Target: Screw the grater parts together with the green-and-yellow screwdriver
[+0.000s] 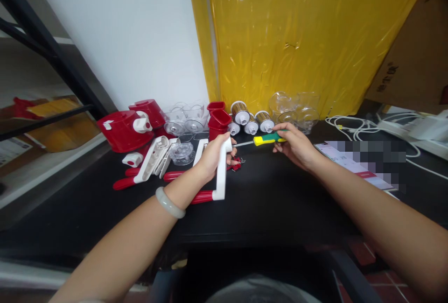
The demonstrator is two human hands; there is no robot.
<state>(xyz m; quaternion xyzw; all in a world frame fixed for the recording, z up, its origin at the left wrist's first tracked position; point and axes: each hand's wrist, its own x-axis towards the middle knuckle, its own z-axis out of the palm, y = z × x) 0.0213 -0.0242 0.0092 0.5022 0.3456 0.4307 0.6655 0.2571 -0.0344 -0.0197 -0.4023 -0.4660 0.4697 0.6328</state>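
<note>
My left hand (pixel 213 153) is closed around the upper end of a white crank handle (pixel 220 174) with a red grip. In my right hand (pixel 294 143) is a screwdriver (pixel 264 139) with a green and yellow handle, held by the fingers. Its metal shaft points left and reaches the white end of the crank handle; whether the tip sits inside a hole I cannot tell. Small red parts (pixel 236 165) lie on the table just beyond my left fingers. More white handles with red grips (pixel 150 163) lie left of my left hand.
Red grater housings (pixel 126 128), clear plastic cups (pixel 185 118), red chutes (pixel 219 121) and metal grating drums (pixel 240 112) stand along the back of the black table (pixel 273 209). Clear bases (pixel 294 111) stand behind my right hand. White cables (pixel 360 125) and a phone-like screen (pixel 353 160) lie right.
</note>
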